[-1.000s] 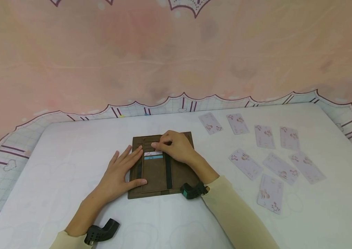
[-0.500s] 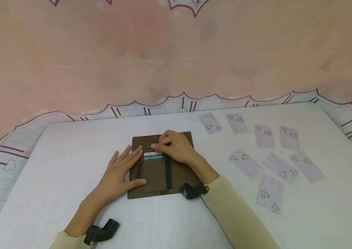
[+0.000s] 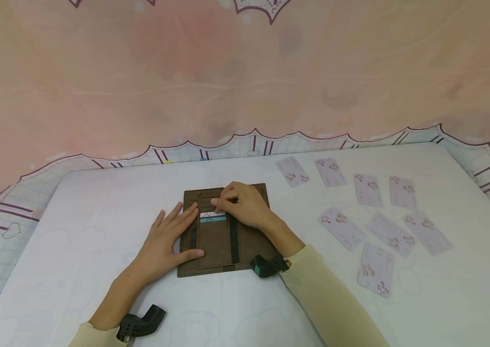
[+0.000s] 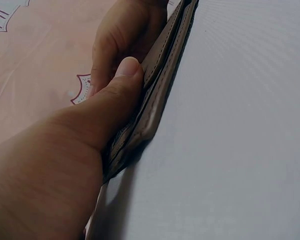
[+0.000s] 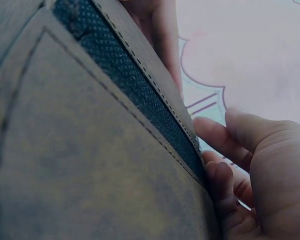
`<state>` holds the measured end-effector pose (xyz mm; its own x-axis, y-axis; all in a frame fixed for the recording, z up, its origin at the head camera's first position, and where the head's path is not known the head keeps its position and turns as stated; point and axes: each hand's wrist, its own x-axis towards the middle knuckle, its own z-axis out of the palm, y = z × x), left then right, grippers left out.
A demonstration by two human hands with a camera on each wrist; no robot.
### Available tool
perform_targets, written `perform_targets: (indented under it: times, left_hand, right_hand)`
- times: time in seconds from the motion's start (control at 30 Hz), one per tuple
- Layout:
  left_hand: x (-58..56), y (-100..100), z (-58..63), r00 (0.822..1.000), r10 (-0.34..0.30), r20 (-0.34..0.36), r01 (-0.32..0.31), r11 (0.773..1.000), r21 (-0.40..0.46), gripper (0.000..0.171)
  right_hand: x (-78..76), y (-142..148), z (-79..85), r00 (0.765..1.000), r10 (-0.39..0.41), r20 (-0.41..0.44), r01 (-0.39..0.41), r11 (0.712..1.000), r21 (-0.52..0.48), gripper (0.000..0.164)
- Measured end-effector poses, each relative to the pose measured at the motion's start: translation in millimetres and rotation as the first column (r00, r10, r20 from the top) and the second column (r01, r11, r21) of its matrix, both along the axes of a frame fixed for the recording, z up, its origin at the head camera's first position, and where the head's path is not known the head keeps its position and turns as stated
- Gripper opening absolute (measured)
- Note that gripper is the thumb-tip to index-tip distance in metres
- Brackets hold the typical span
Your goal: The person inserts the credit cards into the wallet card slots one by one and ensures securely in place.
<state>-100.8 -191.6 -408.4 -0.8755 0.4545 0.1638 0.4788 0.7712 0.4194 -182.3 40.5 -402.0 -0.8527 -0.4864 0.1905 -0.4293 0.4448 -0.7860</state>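
Lying between eight and nine o'clock from the nearer, curled right hand [image 3: 245,205], a white-edged card [image 3: 207,215] is slotted in the wallet [image 3: 213,246] on the tabletop [image 3: 297,299], its edge aligned roughly nine-to-three; whether it is pinched cannot be told. Wallet's left side is touched by the spread left hand [image 3: 165,246].

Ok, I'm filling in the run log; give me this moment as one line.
left hand: on open wallet | right hand: at card slots | loose cards: right of wallet

The wallet [image 3: 213,246] is brown, the sleeves [image 3: 329,296] cream, the loose cards [image 3: 376,270] pale and flower-patterned.
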Motion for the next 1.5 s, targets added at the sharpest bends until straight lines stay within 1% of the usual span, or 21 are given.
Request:
perform_targets:
  times: [0.17, 0.3, 0.47, 0.57, 0.7, 0.83, 1.13, 1.27, 1.37, 1.5]
  left_hand:
    - [0.1, 0, -0.8, 1.000, 0.000, -0.012, 0.000, 1.000, 0.001, 0.088]
    - [0.3, -1, -1.0, 1.000, -0.008, -0.021, 0.008, 1.000, 0.009, 0.093]
    - [1.1, -2, 0.2, 0.999, -0.048, -0.007, 0.048, 0.999, -0.009, 0.112]
    - [2.2, -3, 1.3, 0.997, -0.074, 0.025, 0.075, 0.997, -0.020, 0.121]
    - [3.8, -2, 1.9, 0.995, -0.081, 0.051, 0.082, 0.997, -0.015, 0.120]
    - [4.5, -1, 2.0, 0.997, -0.072, 0.041, 0.073, 0.997, -0.019, 0.116]
    - [4.1, 1, 2.4, 0.998, -0.055, 0.013, 0.056, 0.997, -0.046, 0.115]
    - [3.6, 0, 2.3, 0.998, -0.057, -0.007, 0.057, 0.997, -0.049, 0.115]
    - [3.0, 0, 1.5, 0.998, -0.065, -0.009, 0.064, 0.997, -0.046, 0.115]
    - [3.9, -2, 0.4, 0.997, -0.077, -0.006, 0.076, 0.996, -0.040, 0.118]
  right_hand:
    - [0.5, -1, -0.3, 1.000, -0.010, 0.006, 0.010, 1.000, 0.003, 0.030]
    - [0.8, -2, -0.4, 1.000, -0.023, 0.017, 0.023, 1.000, 0.008, 0.030]
    - [0.8, -2, -0.3, 1.000, -0.030, 0.010, 0.030, 0.999, 0.025, 0.030]
    - [0.9, -2, -0.1, 1.000, -0.030, 0.006, 0.030, 0.999, 0.032, 0.030]
    - [1.1, -2, 0.1, 1.000, -0.028, 0.013, 0.028, 0.999, 0.035, 0.030]
    - [1.0, -2, 0.5, 1.000, -0.025, 0.017, 0.024, 0.999, 0.043, 0.030]
    - [0.5, -2, 1.0, 1.000, -0.002, 0.011, 0.001, 0.998, 0.058, 0.029]
    - [0.9, -3, 2.2, 1.000, -0.003, 0.001, 0.003, 0.998, 0.064, 0.029]
    - [1.5, -2, 4.1, 1.000, -0.011, -0.008, 0.011, 0.998, 0.056, 0.030]
    - [3.5, 0, 10.8, 1.000, -0.020, -0.010, 0.021, 0.999, 0.034, 0.025]
